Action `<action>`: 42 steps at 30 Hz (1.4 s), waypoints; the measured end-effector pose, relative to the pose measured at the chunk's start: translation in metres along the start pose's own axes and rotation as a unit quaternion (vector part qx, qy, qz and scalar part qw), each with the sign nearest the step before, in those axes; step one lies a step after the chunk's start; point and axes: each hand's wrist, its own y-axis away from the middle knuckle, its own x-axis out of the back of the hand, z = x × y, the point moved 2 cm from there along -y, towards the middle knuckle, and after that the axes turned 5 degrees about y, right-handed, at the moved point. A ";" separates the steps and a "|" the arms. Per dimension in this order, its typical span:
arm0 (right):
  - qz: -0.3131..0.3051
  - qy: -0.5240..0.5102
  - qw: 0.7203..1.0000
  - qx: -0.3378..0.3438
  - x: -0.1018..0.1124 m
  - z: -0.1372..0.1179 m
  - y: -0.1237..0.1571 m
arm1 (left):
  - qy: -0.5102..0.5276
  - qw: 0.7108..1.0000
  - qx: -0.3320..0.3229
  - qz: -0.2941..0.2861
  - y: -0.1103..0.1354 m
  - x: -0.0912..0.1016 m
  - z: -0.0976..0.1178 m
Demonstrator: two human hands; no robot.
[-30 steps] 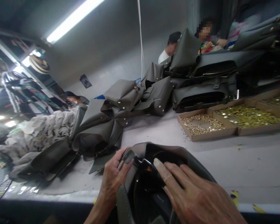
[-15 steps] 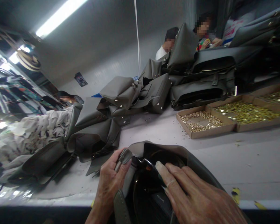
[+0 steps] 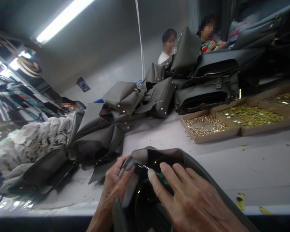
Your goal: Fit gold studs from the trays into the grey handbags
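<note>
My left hand (image 3: 118, 180) pinches a folded strap tab (image 3: 128, 163) at the rim of an open grey-green leather handbag (image 3: 190, 159). My right hand (image 3: 186, 193) is inside the bag's mouth, closed on a screwdriver with a dark green handle (image 3: 166, 181). Its thin metal shaft (image 3: 145, 167) points left at the tab, beside my left thumb. A pale covering wraps my right index fingertip. The shaft's tip is hidden at the tab. Below my hands the bag's dark inside shows, and a loose strap end (image 3: 118, 212) stands at its near side.
Similar bags (image 3: 120, 96) are heaped across the back of the table (image 3: 145, 137). At the right, cardboard trays (image 3: 217, 137) hold small gold-coloured metal pieces. A pile of pale cloth (image 3: 43, 135) lies at the left. Other people (image 3: 164, 58) sit beyond the bags.
My right hand has shifted left, toward the tab, and turned, with its fingers curled further round the handle. My left hand keeps its pinch. The view has moved slightly.
</note>
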 end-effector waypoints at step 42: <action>-0.011 -0.040 0.996 0.080 -0.012 0.003 -0.006 | 0.119 0.992 0.043 -0.006 0.009 -0.004 0.004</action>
